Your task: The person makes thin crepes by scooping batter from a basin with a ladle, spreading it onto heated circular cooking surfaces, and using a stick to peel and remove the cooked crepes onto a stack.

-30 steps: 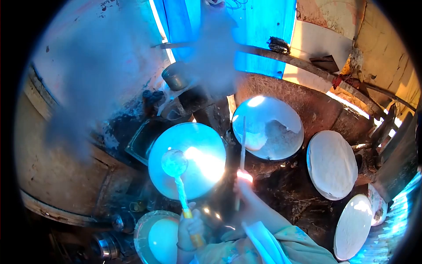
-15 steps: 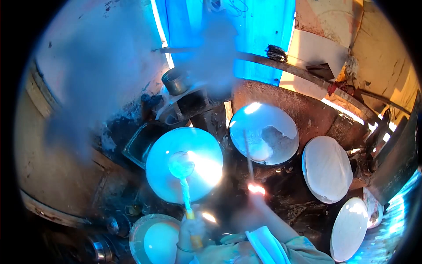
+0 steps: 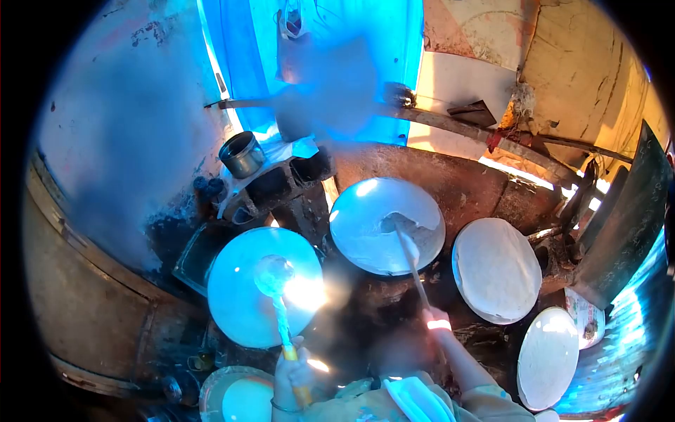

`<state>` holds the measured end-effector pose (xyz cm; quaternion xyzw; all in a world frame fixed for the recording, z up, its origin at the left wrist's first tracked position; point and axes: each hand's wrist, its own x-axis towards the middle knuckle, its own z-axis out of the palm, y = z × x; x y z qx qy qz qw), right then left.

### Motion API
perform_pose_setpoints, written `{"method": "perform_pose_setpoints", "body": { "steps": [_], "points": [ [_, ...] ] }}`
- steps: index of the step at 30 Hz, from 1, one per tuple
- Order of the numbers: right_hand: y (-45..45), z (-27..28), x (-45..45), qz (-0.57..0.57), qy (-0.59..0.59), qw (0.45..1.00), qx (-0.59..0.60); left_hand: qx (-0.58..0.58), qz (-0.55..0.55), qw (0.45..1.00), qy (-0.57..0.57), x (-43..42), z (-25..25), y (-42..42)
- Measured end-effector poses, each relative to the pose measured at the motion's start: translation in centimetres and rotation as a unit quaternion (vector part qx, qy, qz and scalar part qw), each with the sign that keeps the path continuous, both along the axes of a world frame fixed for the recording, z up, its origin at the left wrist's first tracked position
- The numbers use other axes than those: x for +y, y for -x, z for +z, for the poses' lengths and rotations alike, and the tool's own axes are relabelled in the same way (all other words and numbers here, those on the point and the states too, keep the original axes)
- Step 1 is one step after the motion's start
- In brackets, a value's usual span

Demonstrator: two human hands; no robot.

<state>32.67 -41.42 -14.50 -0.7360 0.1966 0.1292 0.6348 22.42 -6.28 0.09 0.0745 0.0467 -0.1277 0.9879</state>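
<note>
Stained walls (image 3: 583, 77) surround a dark corner, where a bowl (image 3: 210, 392) of white liquid sits nearest, just beside the left hand (image 3: 290, 373), its fingers wrapped round a ladle (image 3: 282, 320) whose cup is over the left pan (image 3: 235, 281). Farther right, the right hand (image 3: 437, 323) grips a stick (image 3: 420, 287) whose far end reaches the torn white layer (image 3: 358, 235) on the middle pan (image 3: 422, 219), with two white discs (image 3: 497, 271) beyond it to the right. Farthest back, a metal pot (image 3: 243, 159) stands near a blue sheet (image 3: 397, 46).
</note>
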Motion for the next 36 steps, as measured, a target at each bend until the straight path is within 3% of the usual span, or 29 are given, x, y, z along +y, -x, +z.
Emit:
{"method": "perform_pose_setpoints", "body": {
  "steps": [1, 2, 5, 7, 8, 9, 11, 13, 15, 17, 18, 19, 21, 23, 25, 29, 31, 32, 34, 36],
  "points": [
    [-1.0, 3.7, -0.3, 0.006, 0.007, 1.0, 0.0, 0.006, 0.002, 1.0, -0.014, -0.2, 0.4, -0.2],
    [-2.2, 3.0, -0.3, -0.016, 0.011, 1.0, -0.011, 0.008, 0.011, 1.0, -0.014, -0.6, 0.5, -0.4],
    [0.6, 8.5, 4.5, -0.054, 0.063, 0.996, -0.016, 0.016, 0.017, 1.0, 0.014, -1.1, 0.2, -0.9],
    [2.3, -8.6, 0.6, 0.059, 0.142, 0.975, -0.159, 0.009, -0.002, 1.0, 0.019, -0.9, -0.1, -1.0],
    [3.0, -5.2, 0.0, -0.113, -0.176, 0.978, -0.017, -0.003, -0.018, 0.999, 0.029, -0.7, -0.2, -1.1],
    [3.1, -5.0, -2.5, -0.017, -0.076, 0.994, -0.083, 0.008, -0.021, 0.999, 0.034, -0.7, -0.1, -1.1],
    [0.6, 6.6, -1.9, -0.016, 0.057, 0.998, 0.035, 0.014, -0.016, 0.999, 0.028, -0.7, 0.2, -1.0],
    [-1.9, 5.2, -2.2, -0.077, 0.04, 0.996, 0.003, 0.026, -0.012, 0.999, 0.032, -0.7, -0.4, -1.1],
    [-1.0, 8.9, 0.0, -0.047, 0.076, 0.995, 0.047, 0.031, -0.014, 0.999, 0.027, -0.7, -0.7, -1.4],
    [1.9, 0.6, -1.1, 0.045, 0.151, 0.98, -0.119, 0.018, 0.003, 0.999, 0.046, -0.7, -0.8, -1.2],
    [2.7, -2.8, -1.9, -0.017, 0.003, 0.998, -0.067, 0.014, 0.004, 0.999, 0.039, -0.7, -0.9, -1.3],
    [3.0, -0.7, -2.0, -0.042, 0.115, 0.982, -0.144, 0.02, 0.002, 0.999, 0.027, -0.8, -0.5, -1.4],
    [0.0, 4.2, -2.8, -0.068, 0.117, 0.991, -0.021, 0.032, -0.01, 0.998, 0.048, -0.8, -0.3, -1.7],
    [-4.3, 6.2, -2.3, -0.096, 0.074, 0.993, 0.0, 0.048, -0.008, 0.998, 0.043, -1.2, 0.3, -1.9],
    [-8.9, 6.4, -1.7, -0.12, -0.045, 0.992, 0.004, 0.058, -0.002, 0.997, 0.048, -2.1, 0.4, -2.3],
    [-11.1, 7.9, -0.3, -0.137, -0.032, 0.986, -0.084, 0.069, -0.027, 0.995, 0.063, -2.3, 0.1, -2.6],
    [-9.7, 5.3, 0.2, -0.272, -0.117, 0.944, -0.142, 0.07, -0.041, 0.994, 0.079, -2.4, -0.5, -2.7],
    [-8.6, 6.3, 2.2, -0.309, -0.16, 0.936, -0.052, 0.075, -0.064, 0.991, 0.092, -2.4, -1.1, -2.9],
    [-7.5, 3.1, 6.9, -0.28, -0.126, 0.951, -0.032, 0.096, -0.086, 0.985, 0.116, -3.0, -1.2, -3.0],
    [-6.4, 5.8, 8.6, -0.192, -0.204, 0.96, -0.023, 0.097, -0.088, 0.983, 0.126, -3.8, -0.5, -3.3]
  ]
}}
